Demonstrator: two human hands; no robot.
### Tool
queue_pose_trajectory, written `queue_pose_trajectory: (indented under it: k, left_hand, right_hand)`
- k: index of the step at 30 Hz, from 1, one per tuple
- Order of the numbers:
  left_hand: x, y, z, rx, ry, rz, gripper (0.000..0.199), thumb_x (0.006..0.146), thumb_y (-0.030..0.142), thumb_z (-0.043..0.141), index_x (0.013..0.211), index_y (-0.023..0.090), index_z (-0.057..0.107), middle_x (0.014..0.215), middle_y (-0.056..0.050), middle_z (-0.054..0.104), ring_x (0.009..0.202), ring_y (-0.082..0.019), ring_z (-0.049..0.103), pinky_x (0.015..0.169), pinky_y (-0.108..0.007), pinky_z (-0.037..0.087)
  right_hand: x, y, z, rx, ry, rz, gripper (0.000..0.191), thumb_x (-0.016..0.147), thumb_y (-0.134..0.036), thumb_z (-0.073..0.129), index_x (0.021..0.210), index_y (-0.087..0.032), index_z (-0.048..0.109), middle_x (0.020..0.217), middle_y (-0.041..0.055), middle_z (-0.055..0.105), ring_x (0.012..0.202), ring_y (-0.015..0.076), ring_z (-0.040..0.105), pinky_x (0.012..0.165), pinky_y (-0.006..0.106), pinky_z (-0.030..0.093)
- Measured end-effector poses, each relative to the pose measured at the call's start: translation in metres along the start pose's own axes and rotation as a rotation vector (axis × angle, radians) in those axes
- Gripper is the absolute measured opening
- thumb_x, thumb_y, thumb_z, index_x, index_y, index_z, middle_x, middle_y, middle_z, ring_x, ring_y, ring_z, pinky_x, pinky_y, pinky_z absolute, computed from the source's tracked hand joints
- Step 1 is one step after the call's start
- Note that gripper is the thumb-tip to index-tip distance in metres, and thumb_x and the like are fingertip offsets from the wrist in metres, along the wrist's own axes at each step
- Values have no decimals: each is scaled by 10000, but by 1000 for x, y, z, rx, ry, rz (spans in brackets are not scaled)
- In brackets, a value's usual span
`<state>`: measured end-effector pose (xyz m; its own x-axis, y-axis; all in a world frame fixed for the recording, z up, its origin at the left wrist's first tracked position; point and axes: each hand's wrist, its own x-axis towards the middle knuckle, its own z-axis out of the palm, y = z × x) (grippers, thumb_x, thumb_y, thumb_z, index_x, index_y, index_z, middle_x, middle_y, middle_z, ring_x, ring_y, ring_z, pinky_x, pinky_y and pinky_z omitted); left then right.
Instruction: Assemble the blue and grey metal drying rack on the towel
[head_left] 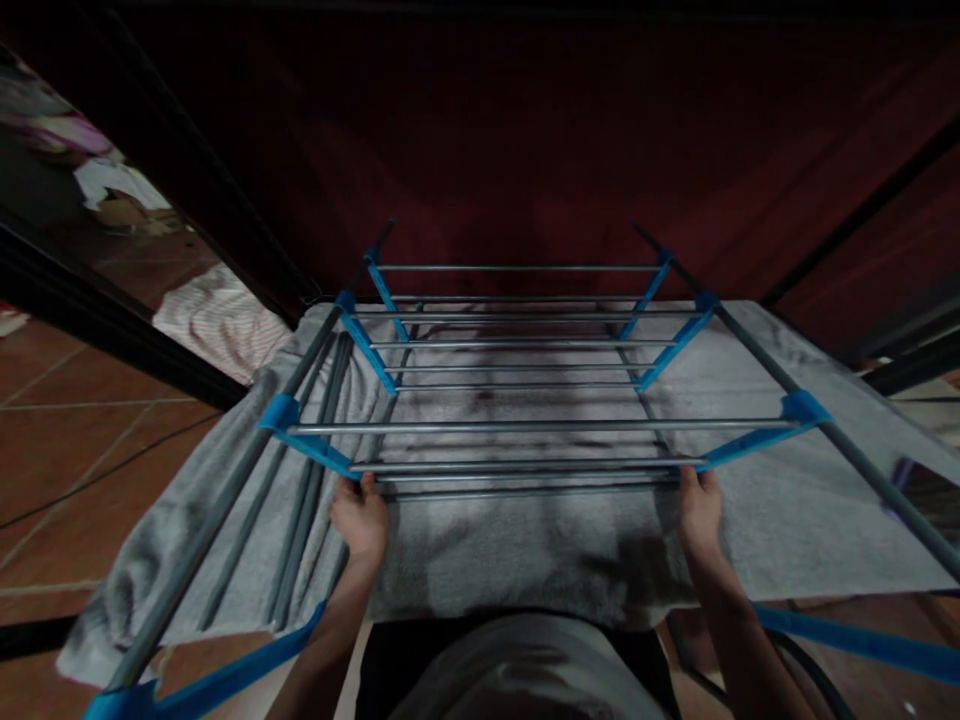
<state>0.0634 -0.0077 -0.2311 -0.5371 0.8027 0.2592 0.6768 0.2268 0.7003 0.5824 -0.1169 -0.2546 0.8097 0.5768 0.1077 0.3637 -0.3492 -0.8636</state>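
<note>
A rack of grey metal tubes and blue plastic brackets stands on a grey towel-like cloth in front of me. My left hand has its fingers closed around the lower end of the near left blue bracket, where a cross tube meets it. On the other side my right hand grips the lower corner of the near right bracket in the same way. Tiers of cross tubes stretch away behind both hands. Fingertips under the tubes are hidden.
Several loose grey tubes lie on the cloth to the left. More blue brackets join the side poles close to my body. A dark red panel rises behind. Striped fabric rests on the tiled floor.
</note>
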Motion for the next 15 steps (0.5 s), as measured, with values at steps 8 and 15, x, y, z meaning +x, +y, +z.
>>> queue_pose_trajectory:
  k: [8, 15]
  left_hand:
    - [-4, 0, 4, 37, 38, 7, 296, 893, 454, 460, 906, 184, 580, 814, -93, 630, 835, -277, 607, 791, -392, 447]
    - [-4, 2, 0, -4, 2, 14, 271, 881, 470, 449, 860, 212, 529, 772, -73, 602, 816, -279, 599, 763, -384, 440]
  right_hand:
    - [-2, -1, 2, -165, 45, 42, 372, 875, -572, 424, 971, -243, 568, 858, 79, 589, 867, 309, 551, 832, 477, 398]
    - [1, -2, 5, -7, 12, 48, 401, 807, -551, 514, 1013, -215, 585, 993, 84, 613, 1001, 296, 550, 940, 455, 410]
